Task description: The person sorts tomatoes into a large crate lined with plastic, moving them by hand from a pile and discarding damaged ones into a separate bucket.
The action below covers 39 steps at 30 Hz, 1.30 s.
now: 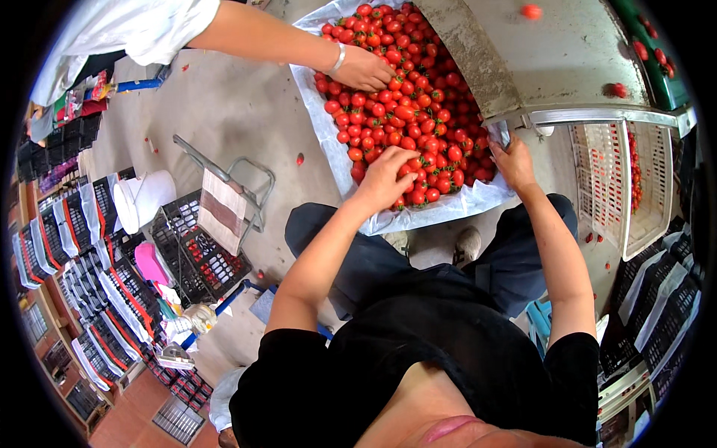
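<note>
Red cherry tomatoes point(403, 112), many with green stems, fill a crate lined with a white plastic sheet point(340, 160) in front of my knees. My left hand point(385, 179) rests on the near left part of the tomatoes, thumb and fingers apart, with nothing held that I can see. At the near right corner, my right hand point(515, 160) grips the edge of the liner; the crate's rim is hidden beneath it. From the far left, a co-worker's hand point(362, 69) with a white wristband reaches onto the tomatoes.
A metal chute point(553, 60) overhangs the crate's right side, a few tomatoes on it. White crates point(601, 179) stand right. At left are a folding chair point(224, 205), a black crate point(198, 257) and stacked black crates point(97, 284). Loose tomatoes lie on the floor point(246, 97).
</note>
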### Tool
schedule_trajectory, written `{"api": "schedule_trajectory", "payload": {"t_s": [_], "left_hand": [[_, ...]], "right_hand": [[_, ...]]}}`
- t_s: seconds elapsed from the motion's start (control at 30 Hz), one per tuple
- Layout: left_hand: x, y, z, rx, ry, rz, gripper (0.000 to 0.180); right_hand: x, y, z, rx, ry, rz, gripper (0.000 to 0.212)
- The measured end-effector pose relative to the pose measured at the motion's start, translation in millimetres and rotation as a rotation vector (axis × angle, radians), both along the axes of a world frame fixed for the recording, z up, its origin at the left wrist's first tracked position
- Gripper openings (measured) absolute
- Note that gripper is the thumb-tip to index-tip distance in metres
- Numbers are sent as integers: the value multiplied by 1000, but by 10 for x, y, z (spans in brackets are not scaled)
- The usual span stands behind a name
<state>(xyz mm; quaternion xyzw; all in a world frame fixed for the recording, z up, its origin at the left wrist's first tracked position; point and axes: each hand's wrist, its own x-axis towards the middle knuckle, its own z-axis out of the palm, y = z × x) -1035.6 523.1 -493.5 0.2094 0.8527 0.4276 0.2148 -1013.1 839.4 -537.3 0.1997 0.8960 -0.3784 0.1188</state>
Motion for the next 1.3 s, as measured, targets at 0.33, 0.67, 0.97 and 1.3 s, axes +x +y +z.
{"api": "schedule_trajectory", "payload": {"t_s": [0.33, 0.67, 0.97, 1.3], "left_hand": [[-424, -331, 32, 331, -124, 520, 17], [173, 43, 38, -397, 210, -51, 56], [64, 939, -157, -372, 337, 220, 38], [-404, 322, 178, -125, 678, 374, 27]], "right_hand": [[41, 55, -52, -19, 29, 6, 37], [2, 35, 97, 29, 23, 31, 39], [11, 10, 50, 68, 59, 43, 37], [19, 63, 121, 74, 49, 46, 38]]}}
